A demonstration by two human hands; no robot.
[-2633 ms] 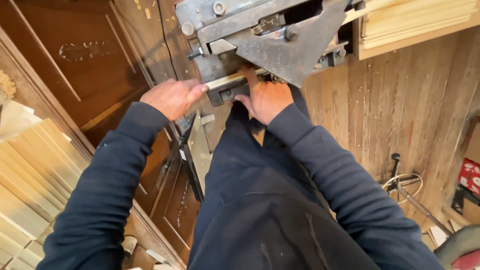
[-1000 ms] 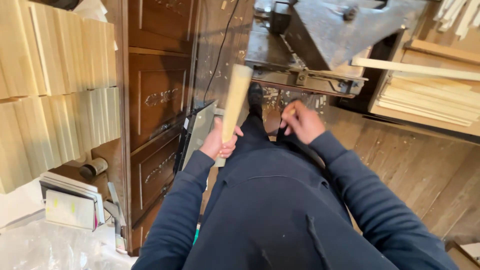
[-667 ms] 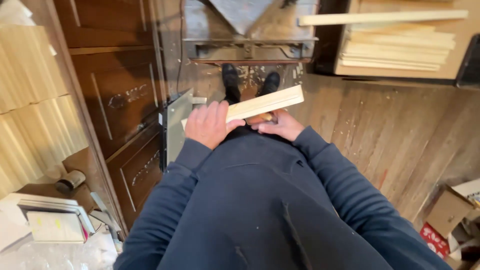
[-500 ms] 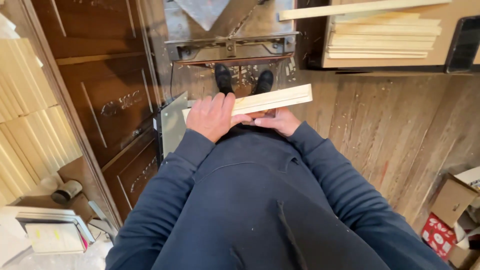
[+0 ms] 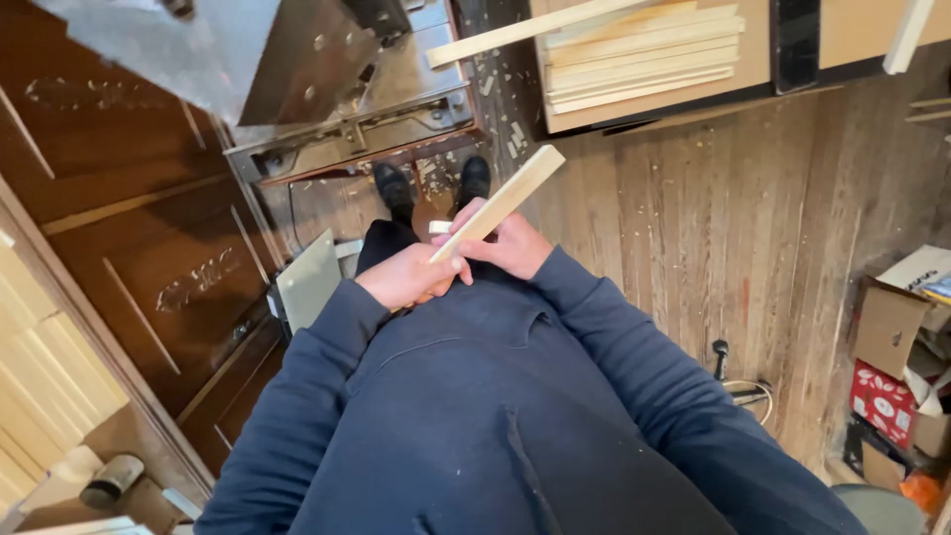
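Wooden strip (image 5: pixel 500 203) gripped in both hands (image 5: pixel 451 263); cardboard boxes (image 5: pixel 897 327) right.

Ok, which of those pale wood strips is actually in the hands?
The single strip angled up between both hands, apart from the stacked strips on the bench.

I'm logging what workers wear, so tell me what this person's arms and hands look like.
Both arms are in long dark navy sleeves with ribbed cuffs at the wrists, part of one sweatshirt flecked with pale dust. The left hand and right hand are bare: no gloves; no rings or watch show.
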